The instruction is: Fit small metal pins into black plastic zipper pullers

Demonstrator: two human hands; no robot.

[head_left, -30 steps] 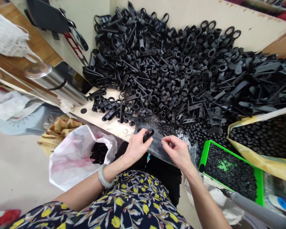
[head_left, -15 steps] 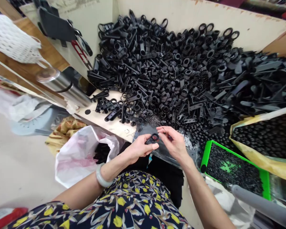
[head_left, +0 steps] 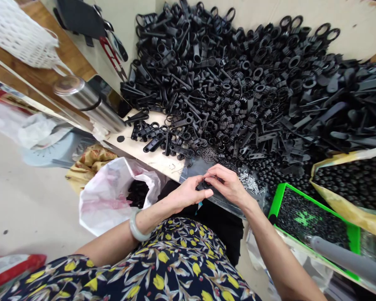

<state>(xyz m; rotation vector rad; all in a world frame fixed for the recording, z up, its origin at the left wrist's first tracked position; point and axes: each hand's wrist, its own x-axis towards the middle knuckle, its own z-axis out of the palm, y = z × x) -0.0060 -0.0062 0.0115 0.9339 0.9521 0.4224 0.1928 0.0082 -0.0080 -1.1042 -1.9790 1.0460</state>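
at left a white bag [head_left: 95,209]; then the left hand [head_left: 187,195], closed on a black part [head_left: 202,185]; the right hand [head_left: 227,184] bends over it, whether gripping anything i can't tell; then pins [head_left: 250,182], a green tray [head_left: 278,200].

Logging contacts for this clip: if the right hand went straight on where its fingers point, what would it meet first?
Most likely the black part held in the left hand, directly ahead of the right hand; they may be touching, since overlap hides the depth.
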